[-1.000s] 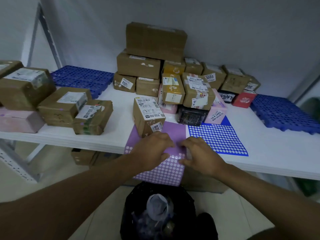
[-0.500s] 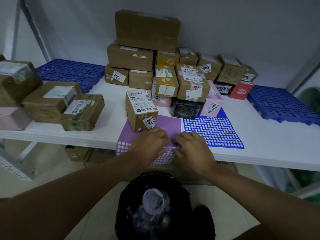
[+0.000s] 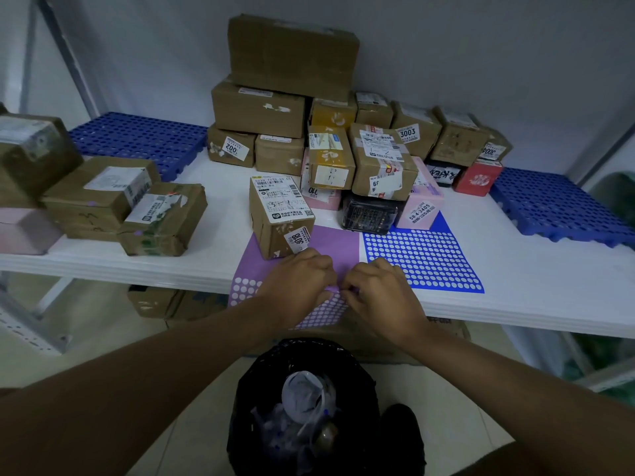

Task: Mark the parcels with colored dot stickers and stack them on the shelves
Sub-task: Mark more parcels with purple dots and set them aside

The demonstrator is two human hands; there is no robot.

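Note:
A purple dot-sticker sheet (image 3: 338,243) lies at the front edge of the white table (image 3: 515,297) and hangs over it. My left hand (image 3: 299,281) and my right hand (image 3: 379,292) meet over the sheet, fingers curled, pinching it at its middle. A small brown parcel (image 3: 280,216) with white labels stands on the sheet's far left corner, just beyond my left hand. A blue dot-sticker sheet (image 3: 421,257) lies to the right of the purple one. Whether a sticker is between my fingertips is hidden.
A pile of brown, pink, yellow and red parcels (image 3: 326,132) stands at the back of the table. More parcels (image 3: 103,201) sit at the left. Blue plastic grids (image 3: 556,207) lie at both ends. A black bin (image 3: 309,407) stands on the floor below my hands.
My hands have drawn closer together over the purple sheet and now pinch it at its middle. The camera moved slightly nearer; the parcels have not moved.

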